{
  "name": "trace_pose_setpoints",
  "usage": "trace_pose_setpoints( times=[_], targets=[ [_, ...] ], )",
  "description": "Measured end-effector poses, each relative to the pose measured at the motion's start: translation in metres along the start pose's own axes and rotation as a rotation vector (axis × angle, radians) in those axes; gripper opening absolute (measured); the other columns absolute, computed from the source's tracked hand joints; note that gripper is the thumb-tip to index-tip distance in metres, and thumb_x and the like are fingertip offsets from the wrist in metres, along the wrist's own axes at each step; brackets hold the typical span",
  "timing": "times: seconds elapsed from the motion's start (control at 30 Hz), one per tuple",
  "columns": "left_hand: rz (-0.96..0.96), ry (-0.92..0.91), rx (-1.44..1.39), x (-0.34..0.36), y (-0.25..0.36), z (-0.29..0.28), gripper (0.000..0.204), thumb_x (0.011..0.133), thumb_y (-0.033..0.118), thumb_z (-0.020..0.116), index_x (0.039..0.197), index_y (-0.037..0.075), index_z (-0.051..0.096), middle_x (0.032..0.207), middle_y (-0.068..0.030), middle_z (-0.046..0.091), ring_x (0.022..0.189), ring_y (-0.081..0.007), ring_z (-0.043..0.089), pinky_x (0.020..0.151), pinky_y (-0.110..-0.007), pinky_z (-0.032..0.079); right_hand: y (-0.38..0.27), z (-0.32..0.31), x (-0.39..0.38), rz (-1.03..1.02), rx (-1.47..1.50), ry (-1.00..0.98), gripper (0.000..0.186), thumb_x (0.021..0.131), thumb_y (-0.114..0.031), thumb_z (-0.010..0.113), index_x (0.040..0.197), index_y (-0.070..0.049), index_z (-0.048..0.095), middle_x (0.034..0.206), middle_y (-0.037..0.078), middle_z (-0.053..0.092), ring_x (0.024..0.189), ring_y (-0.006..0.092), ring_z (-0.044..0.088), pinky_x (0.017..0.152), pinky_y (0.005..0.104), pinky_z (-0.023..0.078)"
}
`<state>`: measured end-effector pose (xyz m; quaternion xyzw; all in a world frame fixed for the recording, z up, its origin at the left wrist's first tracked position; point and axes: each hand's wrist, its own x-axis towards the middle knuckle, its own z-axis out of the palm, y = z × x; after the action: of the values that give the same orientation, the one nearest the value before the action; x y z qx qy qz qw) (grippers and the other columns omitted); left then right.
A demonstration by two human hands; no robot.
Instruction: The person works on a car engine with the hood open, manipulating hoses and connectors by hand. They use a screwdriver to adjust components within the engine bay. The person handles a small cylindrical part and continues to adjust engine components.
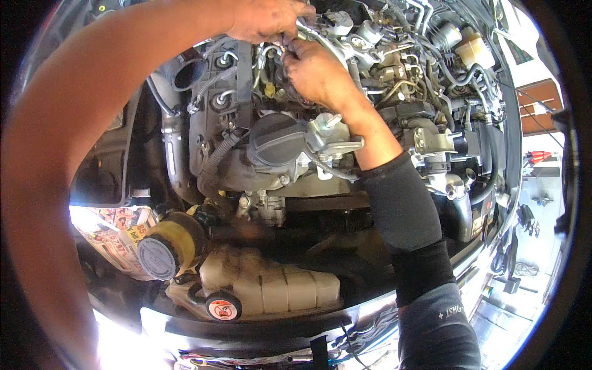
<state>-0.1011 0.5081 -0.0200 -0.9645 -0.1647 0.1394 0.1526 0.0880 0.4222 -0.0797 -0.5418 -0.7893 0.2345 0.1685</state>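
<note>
I have both hands in the top middle of an engine bay. My left hand (265, 18) reaches across from the left, fingers bent down beside a silver metal pipe (324, 40); what they grip is hidden. My right hand (317, 77), below it and slightly right, has its fingers curled among small hoses and fittings (270, 65); I cannot make out what they hold. A yellow fitting (269, 90) shows left of my right hand. Below are a round black oil cap (276, 140) and a metal bracket (330, 132), the latter beside my right forearm.
A translucent coolant tank (271, 287) and a yellowish reservoir with a round cap (157, 259) lie along the front. Pipes, hoses and another reservoir (475, 52) fill the right. Beyond the car's edge are a tool bench (533, 203) with red items (536, 155) and cables.
</note>
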Motion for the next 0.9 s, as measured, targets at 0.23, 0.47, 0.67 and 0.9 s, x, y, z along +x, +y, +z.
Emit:
trace_pose_setpoints(
  times=[0.23,0.47,0.67,0.9],
  targets=[
    [0.070,0.035,0.043,0.002,-0.004,0.005,0.044,0.081,0.024,0.086,0.124,0.022,0.079,0.161,-0.0172,0.051,0.143,-0.0400,0.052,0.121,-0.063,0.041,0.000,0.004,0.002,-0.009,-0.015,0.023,0.039,0.100,-0.026,0.062,0.122,0.004,0.075,0.115,0.033,0.076,0.111,0.0501,0.073,0.102,0.0547,0.058],
    [0.075,0.057,0.042,-0.003,-0.008,0.008,0.045,0.083,0.025,0.083,0.127,0.019,0.077,0.163,-0.0200,0.048,0.144,-0.0409,0.052,0.121,-0.052,0.044,-0.002,0.004,0.002,0.031,-0.008,0.018,0.041,0.105,-0.029,0.062,0.128,0.002,0.073,0.119,0.032,0.075,0.114,0.0498,0.071,0.100,0.0516,0.056],
    [0.030,0.069,0.044,-0.002,-0.008,0.014,0.044,0.084,0.027,0.082,0.128,0.023,0.078,0.165,-0.0155,0.048,0.148,-0.0388,0.050,0.121,-0.060,0.042,0.003,0.006,0.004,0.035,0.015,0.004,0.040,0.105,-0.029,0.061,0.127,0.001,0.074,0.115,0.032,0.076,0.109,0.0498,0.072,0.096,0.0520,0.057],
    [0.032,0.182,0.061,-0.010,0.000,0.006,0.046,0.084,0.028,0.085,0.129,0.024,0.077,0.167,-0.0147,0.046,0.151,-0.0391,0.046,0.124,-0.061,0.040,0.009,0.011,0.005,-0.083,-0.024,0.096,0.039,0.103,-0.029,0.062,0.125,0.001,0.075,0.108,0.031,0.077,0.105,0.0486,0.074,0.095,0.0509,0.058]
  ],
)
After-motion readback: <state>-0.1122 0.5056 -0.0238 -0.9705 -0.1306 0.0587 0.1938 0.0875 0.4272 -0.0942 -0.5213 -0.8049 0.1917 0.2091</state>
